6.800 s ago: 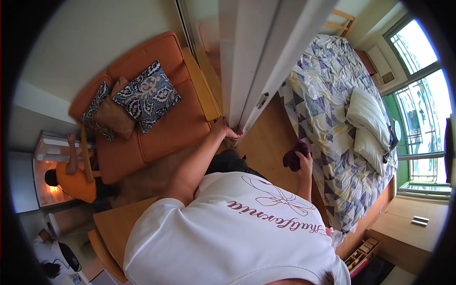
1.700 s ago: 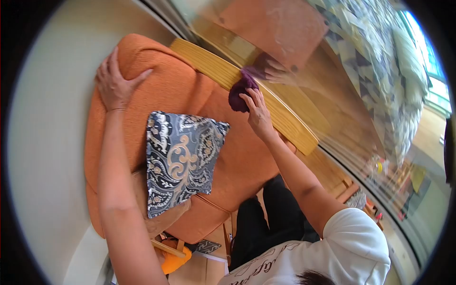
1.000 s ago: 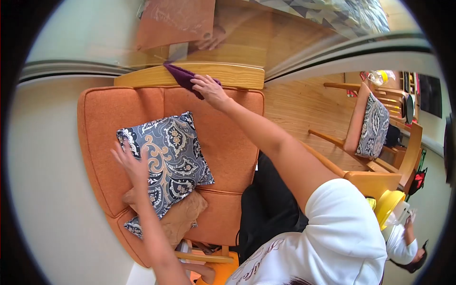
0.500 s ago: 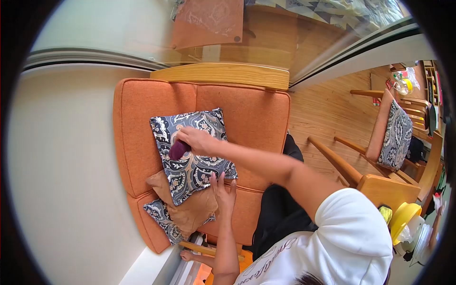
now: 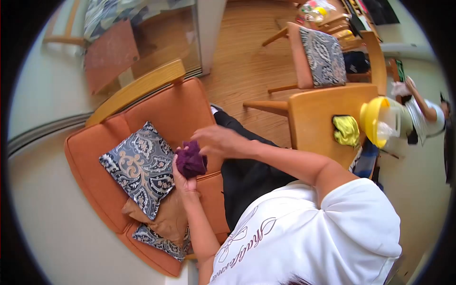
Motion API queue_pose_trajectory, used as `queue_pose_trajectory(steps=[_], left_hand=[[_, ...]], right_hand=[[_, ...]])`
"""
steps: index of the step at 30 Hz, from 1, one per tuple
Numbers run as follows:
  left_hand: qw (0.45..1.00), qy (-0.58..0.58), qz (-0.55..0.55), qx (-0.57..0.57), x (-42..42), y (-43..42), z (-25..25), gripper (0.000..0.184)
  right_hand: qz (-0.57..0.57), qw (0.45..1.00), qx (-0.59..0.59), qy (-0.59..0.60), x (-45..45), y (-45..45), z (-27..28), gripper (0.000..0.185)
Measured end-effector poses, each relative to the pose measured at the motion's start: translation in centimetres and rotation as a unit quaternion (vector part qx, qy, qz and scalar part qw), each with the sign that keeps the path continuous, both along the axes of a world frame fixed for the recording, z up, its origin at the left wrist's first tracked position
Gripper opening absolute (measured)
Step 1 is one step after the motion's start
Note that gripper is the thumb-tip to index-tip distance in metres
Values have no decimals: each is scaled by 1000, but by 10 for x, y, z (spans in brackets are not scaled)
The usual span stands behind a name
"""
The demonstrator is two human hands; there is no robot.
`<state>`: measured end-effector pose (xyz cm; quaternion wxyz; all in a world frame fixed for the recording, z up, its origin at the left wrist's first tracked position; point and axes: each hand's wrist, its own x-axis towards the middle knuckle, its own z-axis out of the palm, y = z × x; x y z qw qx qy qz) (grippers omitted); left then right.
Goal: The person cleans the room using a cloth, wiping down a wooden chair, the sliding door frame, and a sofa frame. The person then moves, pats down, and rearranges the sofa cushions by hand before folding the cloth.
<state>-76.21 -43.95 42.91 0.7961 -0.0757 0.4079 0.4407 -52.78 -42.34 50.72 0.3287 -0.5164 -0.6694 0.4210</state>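
A crumpled dark purple cloth [image 5: 192, 160] rests in my left hand [image 5: 185, 183], whose fingers wrap around it from below. Just to the right of the cloth hovers my right hand [image 5: 222, 141], palm down with the fingers apart, slightly blurred; whether a fingertip touches the cloth I cannot tell. To the left lies a square paisley cushion [image 5: 138, 164] on the orange sofa seat [image 5: 90, 164]. A brown cushion [image 5: 166, 216] and a second paisley cushion [image 5: 164, 244] are partly hidden beneath it.
A wooden armrest [image 5: 327, 109] at right carries a yellow cloth [image 5: 346, 130] and stands by a yellow basin [image 5: 374, 122]. Beyond is a chair with a paisley cushion [image 5: 324, 58]. Another person [image 5: 430, 116] is at far right. A glass door [image 5: 166, 38] borders the sofa.
The purple cloth has come off the paisley cushion and into my left hand. My right hand has left the cushion. The view has turned to the right.
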Motion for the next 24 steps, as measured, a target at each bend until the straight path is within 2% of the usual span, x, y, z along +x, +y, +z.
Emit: queue_pose_trajectory(steps=[1, 2, 3, 4, 5, 6, 8, 10, 11, 12, 14, 15, 16, 18, 20, 22, 24], left_hand=[[999, 27, -39, -13, 10, -2, 14, 37], [995, 52, -83, -24, 22, -5, 23, 36], [992, 65, -109, -23, 20, -11, 12, 34], [989, 51, -139, -26, 16, -19, 4, 32], [986, 78, -148, -6, 8, -30, -20, 30], [983, 101, -151, -30, 7, -37, -17, 27], [973, 142, -168, -71, -4, -53, -29, 28], [964, 168, -187, -88, -13, -62, -30, 29], [961, 166, -199, -94, -19, -66, -35, 29], [961, 165, -204, -86, -25, -69, -45, 29], [963, 179, -171, -102, -32, -74, -49, 26], [963, 180, -173, -99, -30, -73, -45, 26], [962, 180, -169, -119, -30, -75, -39, 25], [960, 179, -166, -136, -19, -84, -31, 24], [923, 320, -195, 91, -13, -95, -35, 24], [929, 312, -184, 79, -13, -94, -53, 24], [935, 266, -216, 86, -9, -91, -55, 24]], right_hand=[[-73, 988, 44, -127, 29, -19, -3, 33], [-91, 967, -22, -235, 57, -36, 4, 23], [-103, 935, -45, -336, 83, -55, 6, 17], [-125, 927, -46, -350, 105, -75, 9, 17], [-129, 881, -24, -454, 124, -94, 11, 17], [-127, 825, -5, -550, 139, -109, 11, 17], [-162, 808, -17, -566, 155, -130, 4, 18], [-183, 837, 78, -510, 163, -140, -9, 29], [-195, 845, 6, -497, 159, -138, -6, 47], [-203, 842, 9, -499, 162, -135, -6, 47], [-269, 838, 30, -474, 163, -135, -10, 61], [-274, 794, 12, -543, 163, -133, -13, 65], [-277, 793, 13, -542, 162, -133, -15, 65], [-357, 798, 5, -485, 161, -132, -14, 67], [-349, 797, -11, -492, 163, -132, -12, 67], [-338, 796, -28, -501, 163, -133, -11, 67], [-324, 791, -36, -518, 164, -133, -13, 60]])
